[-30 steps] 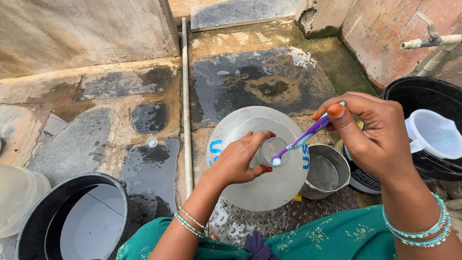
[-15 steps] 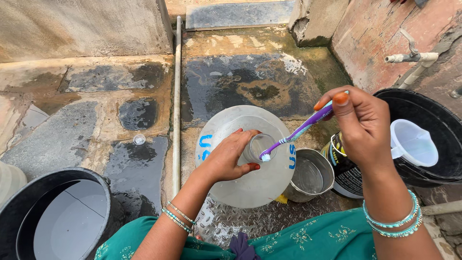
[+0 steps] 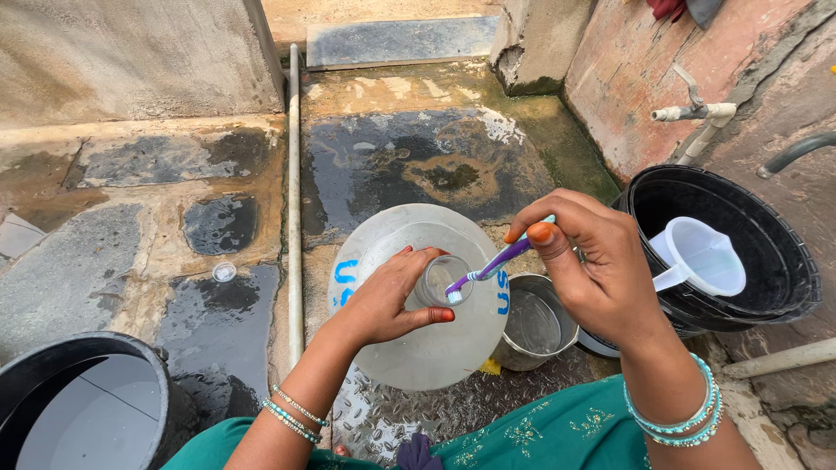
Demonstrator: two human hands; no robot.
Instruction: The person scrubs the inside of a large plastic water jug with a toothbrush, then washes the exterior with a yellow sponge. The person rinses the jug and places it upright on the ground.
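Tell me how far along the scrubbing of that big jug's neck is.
Done: the jug lies tipped, neck up, and the ground around it is wet. In hand: the left hand grips the neck while the right hand holds a purple toothbrush, bristles at the rim. Left, it seems: rinsing; the steel pot beside it holds water. How clean the neck is cannot be told.

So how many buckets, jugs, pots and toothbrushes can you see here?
Black buckets: 2
Clear water jug: 1
White plastic jug: 1
Steel pot: 1
Purple toothbrush: 1
Total: 6
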